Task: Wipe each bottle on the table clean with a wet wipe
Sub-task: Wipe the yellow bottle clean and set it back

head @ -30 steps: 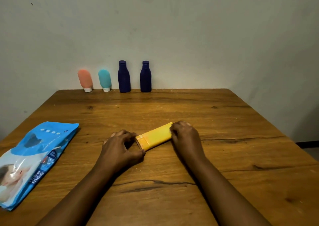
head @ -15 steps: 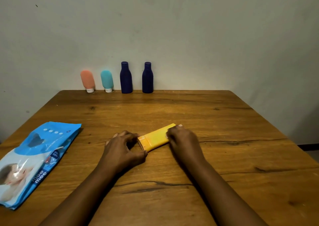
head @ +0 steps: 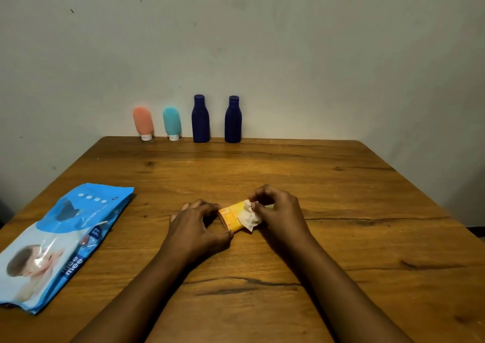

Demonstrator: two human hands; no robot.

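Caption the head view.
The left hand holds a yellow bottle on the table; the right hand pinches a wipe against it.

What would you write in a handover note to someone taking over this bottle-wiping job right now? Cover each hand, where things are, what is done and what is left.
Left hand: grips one end of the yellow bottle, which lies on the table.
Right hand: pinches a crumpled wet wipe against that bottle.
At the far edge stand the orange bottle, teal bottle, left dark blue bottle and right dark blue bottle.
The wipes pack lies to the left.
Done: wipe out, yellow bottle under way.
Left: finish it; whether the other four are wiped cannot be told.
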